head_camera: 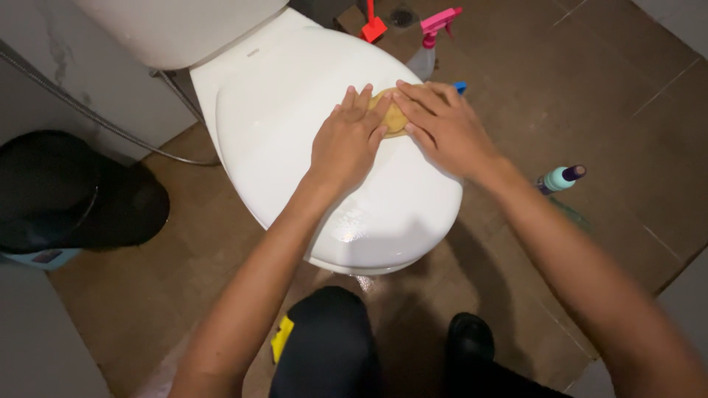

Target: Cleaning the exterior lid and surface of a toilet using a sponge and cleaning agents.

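Brown-tiled bathroom floor around a white toilet, lid closed, mid-scrub.

Left of the toilet lid (295, 125) stands a black bin (66, 191); on the lid's far edge both flat hands, left hand (346, 140) and right hand (442, 125), press a yellow sponge (391, 114), fingers spread over it rather than curled. Right of the lid stands a teal bottle (562, 177). The wipe seems underway; next probably calls for sweeping the sponge toward the wet near rim.

Blk bin (70, 191), pink-trigger spray btl (430, 46), teal btl (560, 178)
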